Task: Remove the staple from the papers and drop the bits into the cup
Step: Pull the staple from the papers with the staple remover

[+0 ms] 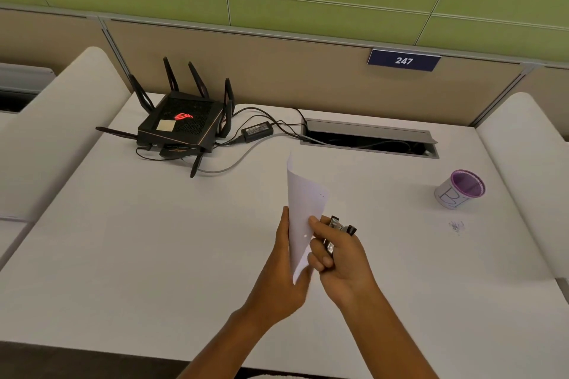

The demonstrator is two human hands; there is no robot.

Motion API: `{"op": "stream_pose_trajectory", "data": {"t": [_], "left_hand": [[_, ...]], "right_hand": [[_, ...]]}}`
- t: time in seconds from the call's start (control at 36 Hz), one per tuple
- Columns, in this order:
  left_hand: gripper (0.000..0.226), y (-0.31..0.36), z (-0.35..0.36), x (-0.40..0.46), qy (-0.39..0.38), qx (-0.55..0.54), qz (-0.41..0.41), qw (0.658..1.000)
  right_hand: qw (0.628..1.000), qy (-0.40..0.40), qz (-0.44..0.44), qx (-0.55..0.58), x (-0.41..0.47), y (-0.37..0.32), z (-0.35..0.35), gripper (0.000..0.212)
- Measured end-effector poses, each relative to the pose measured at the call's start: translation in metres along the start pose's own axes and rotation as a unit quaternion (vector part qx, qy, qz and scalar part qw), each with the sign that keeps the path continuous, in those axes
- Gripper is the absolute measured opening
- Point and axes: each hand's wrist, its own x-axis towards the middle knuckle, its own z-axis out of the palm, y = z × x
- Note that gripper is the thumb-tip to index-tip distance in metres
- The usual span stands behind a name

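Plainly, the work sits mid-desk, so start at nine o'clock and sweep across. Over at ten o'clock a black router [181, 126] with its power brick [257, 131] and cables lies well clear of the job and needs no attention. At six o'clock the left hand [281, 268] wraps the lower edge of the papers [303, 212], thumb on the near face, holding the sheets upright and slightly curled so they rise toward twelve o'clock. Just to its right, touching the sheets, the right hand [338, 255] is curled around a metal staple remover [335, 229], with a fingertip pressed on the paper. To do this step well, I judge the left hand should keep the stapled corner taut and flat against the fingers, the tool's jaws should slide under the staple's crown rather than tear at the paper, and the pull should be slow so the bent wire stays in the jaws. The cup [460, 189], purple-rimmed with a white sleeve, stands at three o'clock, well apart from both hands, so any loose bit must be carried over it before release. The staple itself cannot be made out; two faint specks on the upper sheet may be holes or marks, I cannot tell which. The remover's jaws are mostly hidden by fingers, and the cup's contents are not readable.
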Motion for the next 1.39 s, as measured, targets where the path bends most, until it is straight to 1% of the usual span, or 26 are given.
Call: {"op": "stream_pose_trajectory", "data": {"t": [0.08, 0.14, 0.17, 0.25, 0.28, 0.33, 0.39, 0.47, 0.53, 0.58, 0.69, 0.78, 0.89, 0.97, 1.08, 1.19, 1.39], "left_hand": [[0.073, 0.004, 0.001, 0.0, 0.046, -0.025, -0.029, 0.998], [0.058, 0.002, -0.001, 0.0, 0.07, -0.035, -0.041, 0.996], [0.053, 0.0, -0.002, 0.0, 0.082, -0.032, -0.049, 0.995], [0.042, -0.009, -0.008, 0.0, 0.114, 0.007, -0.095, 0.989], [0.037, -0.012, -0.01, 0.0, 0.122, 0.011, -0.109, 0.986], [0.033, -0.016, -0.013, 0.0, 0.133, -0.002, -0.129, 0.983], [0.033, -0.016, -0.017, 0.0, 0.144, -0.03, -0.145, 0.978], [0.039, -0.016, -0.023, 0.0, 0.148, -0.074, -0.162, 0.973], [0.041, -0.017, -0.026, 0.0, 0.143, -0.089, -0.168, 0.971], [0.043, -0.019, -0.03, 0.002, 0.139, -0.098, -0.174, 0.97], [0.041, -0.025, -0.034, 0.008, 0.135, -0.124, -0.19, 0.965], [0.04, -0.031, -0.037, 0.015, 0.133, -0.149, -0.205, 0.958], [0.035, -0.04, -0.043, 0.028, 0.133, -0.184, -0.228, 0.947], [0.035, -0.047, -0.048, 0.041, 0.13, -0.208, -0.237, 0.94], [0.036, -0.057, -0.056, 0.064, 0.135, -0.187, -0.244, 0.942], [0.05, -0.069, -0.067, 0.088, 0.135, -0.168, -0.252, 0.943], [0.063, -0.085, -0.079, 0.125, 0.116, -0.098, -0.239, 0.959]], "right_hand": [[1.0, -0.008, -0.003, 0.006, -0.002, 0.004, 0.002, 0.02], [1.0, -0.019, 0.0, -0.005, -0.004, 0.003, 0.003, 0.019], [0.999, -0.028, 0.003, -0.019, -0.005, 0.002, 0.003, 0.019], [0.995, -0.055, 0.001, -0.085, -0.005, -0.002, -0.004, 0.033], [0.994, -0.046, -0.005, -0.099, -0.003, -0.002, -0.008, 0.035], [0.992, 0.004, -0.02, -0.126, 0.004, 0.0, -0.021, 0.033], [0.981, 0.068, -0.037, -0.176, 0.012, 0.003, -0.037, 0.024], [0.955, 0.159, -0.066, -0.24, 0.025, 0.009, -0.06, 0.014], [0.943, 0.187, -0.084, -0.261, 0.03, 0.013, -0.072, 0.012], [0.939, 0.186, -0.084, -0.277, 0.033, 0.017, -0.082, 0.015], [0.948, 0.158, -0.044, -0.273, 0.039, 0.021, -0.097, 0.02], [0.947, 0.137, -0.041, -0.286, 0.042, 0.027, -0.103, 0.021], [0.947, 0.138, -0.05, -0.287, 0.048, 0.034, -0.103, 0.014], [0.951, 0.148, -0.057, -0.266, 0.056, 0.036, -0.102, 0.01], [0.953, 0.164, -0.056, -0.249, 0.07, 0.038, -0.096, 0.009], [0.956, 0.174, -0.052, -0.229, 0.091, 0.037, -0.088, 0.011], [0.955, 0.192, -0.052, -0.22, 0.138, 0.031, -0.072, 0.01]]}}
